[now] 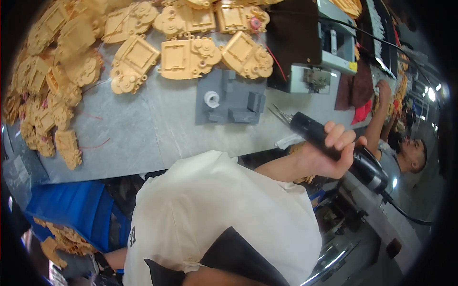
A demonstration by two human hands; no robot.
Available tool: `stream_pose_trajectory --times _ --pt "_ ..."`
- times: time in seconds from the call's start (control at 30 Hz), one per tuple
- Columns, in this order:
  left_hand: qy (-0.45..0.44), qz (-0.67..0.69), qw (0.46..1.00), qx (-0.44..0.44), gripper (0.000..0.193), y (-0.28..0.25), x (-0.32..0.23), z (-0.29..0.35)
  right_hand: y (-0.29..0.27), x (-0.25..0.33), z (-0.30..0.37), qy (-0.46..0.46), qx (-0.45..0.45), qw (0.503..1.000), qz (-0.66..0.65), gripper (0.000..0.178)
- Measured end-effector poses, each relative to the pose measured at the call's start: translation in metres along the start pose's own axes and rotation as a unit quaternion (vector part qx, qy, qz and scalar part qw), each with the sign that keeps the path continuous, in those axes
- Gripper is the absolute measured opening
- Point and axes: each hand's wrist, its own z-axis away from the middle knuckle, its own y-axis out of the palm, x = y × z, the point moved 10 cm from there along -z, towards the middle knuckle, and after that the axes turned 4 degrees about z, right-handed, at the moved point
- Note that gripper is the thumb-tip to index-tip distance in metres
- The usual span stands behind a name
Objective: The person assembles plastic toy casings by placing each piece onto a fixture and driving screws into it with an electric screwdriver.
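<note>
Hands: right hand (329, 155) grips a black power screwdriver (338, 150) (cable trailing); left hand (76, 264), perhaps gloved, among yellow parts (64, 238), grip unclear.

Assembly workshop — workbench (143, 138) heaped with yellow plastic housings (188, 58).

R hand (329, 152) is up at the right, fingers (341, 138) curled tight, arm bent. L hand (78, 264) is low at the bottom left, in a grey glove.

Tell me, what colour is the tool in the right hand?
Black. The tool, gripped in the right hand, shows best in the head view, with a dark cable trailing from its end.
</note>
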Motion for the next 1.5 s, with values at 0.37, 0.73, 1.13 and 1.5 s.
stream_pose_trajectory --times 0.37,0.73,1.13,1.5 --pt "0.190 0.055 0.955 -0.223 0.085 0.035 -0.376 0.085 0.004 -0.008 -0.009 0.016 0.059 0.998 0.004 0.034" --pt "0.027 0.246 0.966 -0.069 0.071 0.152 -0.264 0.045 -0.028 -0.028 -0.002 0.087 -0.005 0.995 0.054 0.037" --pt "0.556 0.234 0.769 0.212 0.075 0.204 -0.616 0.200 -0.011 -0.047 0.029 0.112 -0.041 0.989 0.089 0.042" --pt "0.586 0.171 0.767 0.199 0.074 0.226 -0.630 0.221 -0.017 -0.040 0.032 0.075 -0.059 0.984 0.147 0.046"
